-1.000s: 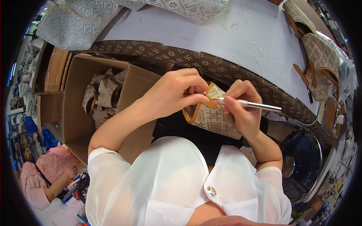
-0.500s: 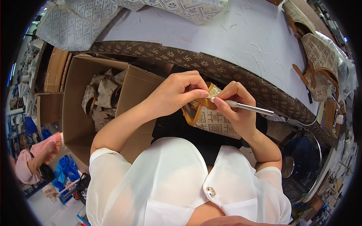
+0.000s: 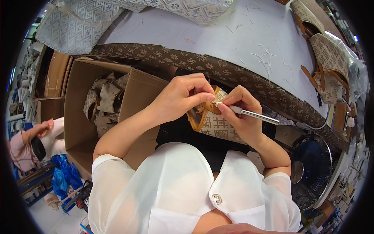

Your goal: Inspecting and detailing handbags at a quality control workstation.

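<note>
I have the patterned pouch (image 3: 223, 128) over my lap, just on the near side of the table edge, its tan trim (image 3: 198, 125) facing left. My left hand (image 3: 186, 95) pinches at the upper part of that trim, thumb and index finger close together and the other fingers curled. My right hand (image 3: 244, 113) grips a pen-like tool (image 3: 260, 116), its silver end pointing right and its white end meeting the trim, right beside my left fingertips.

I judge this to be close work at a single small spot on the trim, with 1 hand steadying and the other guiding the tool. The next move, I think, calls for a firm left pinch and small, controlled motion of the tool's end, so it doesn't stray onto the patterned cloth.

My fingers cover the spot itself: I can't tell whether the tool's end presses, marks or only touches, nor quite what my left fingertips hold there. My right hand hides part of the pouch's right side, and its inside is mostly dark. In the cardboard box (image 3: 80, 80) on the left, similar patterned pieces (image 3: 111, 97) overlap too much to count. At the far left, another person (image 3: 24, 146) is cut off by the dark rim.
</note>
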`<state>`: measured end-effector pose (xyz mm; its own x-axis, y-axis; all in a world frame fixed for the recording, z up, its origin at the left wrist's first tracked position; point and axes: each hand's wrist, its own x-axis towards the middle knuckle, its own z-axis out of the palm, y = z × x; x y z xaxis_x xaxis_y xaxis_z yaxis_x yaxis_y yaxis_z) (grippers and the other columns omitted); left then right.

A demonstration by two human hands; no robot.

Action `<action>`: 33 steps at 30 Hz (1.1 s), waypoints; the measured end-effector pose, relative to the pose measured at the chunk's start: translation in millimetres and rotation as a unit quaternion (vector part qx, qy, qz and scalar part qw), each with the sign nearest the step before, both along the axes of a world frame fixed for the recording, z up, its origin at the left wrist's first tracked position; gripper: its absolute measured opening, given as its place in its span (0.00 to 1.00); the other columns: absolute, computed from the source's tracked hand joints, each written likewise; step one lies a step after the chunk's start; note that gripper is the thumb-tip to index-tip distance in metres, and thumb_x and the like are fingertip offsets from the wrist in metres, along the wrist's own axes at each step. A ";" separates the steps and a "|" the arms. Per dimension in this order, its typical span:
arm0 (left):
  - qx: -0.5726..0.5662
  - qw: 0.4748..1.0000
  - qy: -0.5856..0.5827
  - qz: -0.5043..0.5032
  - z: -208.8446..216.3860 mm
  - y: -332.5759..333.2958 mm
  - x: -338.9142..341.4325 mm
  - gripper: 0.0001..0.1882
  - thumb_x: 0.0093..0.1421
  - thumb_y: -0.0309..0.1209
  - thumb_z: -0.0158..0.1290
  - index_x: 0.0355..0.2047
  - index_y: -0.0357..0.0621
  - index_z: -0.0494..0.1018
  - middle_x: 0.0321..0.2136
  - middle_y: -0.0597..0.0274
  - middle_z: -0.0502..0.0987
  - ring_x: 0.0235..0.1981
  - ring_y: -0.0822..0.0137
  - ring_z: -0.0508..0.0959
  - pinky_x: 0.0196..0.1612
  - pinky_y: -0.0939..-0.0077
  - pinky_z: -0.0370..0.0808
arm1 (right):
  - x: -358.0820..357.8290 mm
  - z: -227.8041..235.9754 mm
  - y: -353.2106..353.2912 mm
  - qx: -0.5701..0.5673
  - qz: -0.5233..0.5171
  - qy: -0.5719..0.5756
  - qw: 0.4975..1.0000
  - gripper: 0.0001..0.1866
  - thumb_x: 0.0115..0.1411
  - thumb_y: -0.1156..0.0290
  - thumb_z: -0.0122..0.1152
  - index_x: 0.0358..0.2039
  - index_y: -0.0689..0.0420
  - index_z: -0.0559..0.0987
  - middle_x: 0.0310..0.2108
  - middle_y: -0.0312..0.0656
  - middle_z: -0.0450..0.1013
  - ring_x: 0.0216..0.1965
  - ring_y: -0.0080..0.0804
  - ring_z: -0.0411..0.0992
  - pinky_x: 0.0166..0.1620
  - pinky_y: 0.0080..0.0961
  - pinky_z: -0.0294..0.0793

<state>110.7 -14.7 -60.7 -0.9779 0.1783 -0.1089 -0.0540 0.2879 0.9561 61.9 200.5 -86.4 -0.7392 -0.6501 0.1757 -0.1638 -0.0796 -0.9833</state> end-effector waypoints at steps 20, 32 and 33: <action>-0.713 0.641 0.244 0.143 182.8 -35.4 9.7 0.26 0.54 0.20 0.56 0.55 0.44 0.72 0.54 0.52 0.72 0.57 0.51 0.71 0.55 0.65 0.71 | -40.2 32.3 113.5 -0.449 -0.325 0.185 0.812 0.05 0.64 0.80 0.54 0.35 0.61 0.66 0.34 0.44 0.67 0.21 0.19 0.67 0.36 0.28 0.84; -0.624 0.415 0.603 -0.273 57.6 284.1 -308.9 0.15 0.55 0.32 0.55 0.44 0.55 0.80 0.53 0.68 0.74 0.65 0.57 0.62 0.66 0.57 0.59 | -12.6 16.8 154.5 -0.344 -0.479 0.218 0.777 0.11 0.65 0.70 0.57 0.31 0.57 0.64 0.29 0.37 0.60 0.22 0.17 0.62 0.27 0.13 0.75; -0.624 0.417 0.604 -0.267 67.5 279.9 -321.1 0.15 0.55 0.32 0.55 0.44 0.55 0.80 0.53 0.68 0.74 0.65 0.57 0.62 0.66 0.57 0.59 | -12.8 19.4 156.5 -0.342 -0.475 0.221 0.780 0.11 0.65 0.70 0.57 0.31 0.57 0.64 0.29 0.37 0.60 0.22 0.17 0.62 0.27 0.13 0.75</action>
<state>-210.4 265.3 6.8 -0.3110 0.9477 0.0716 0.6406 0.2647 -0.7208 49.1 357.0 -67.0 -0.5984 0.5126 0.6157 -0.7799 -0.1967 -0.5942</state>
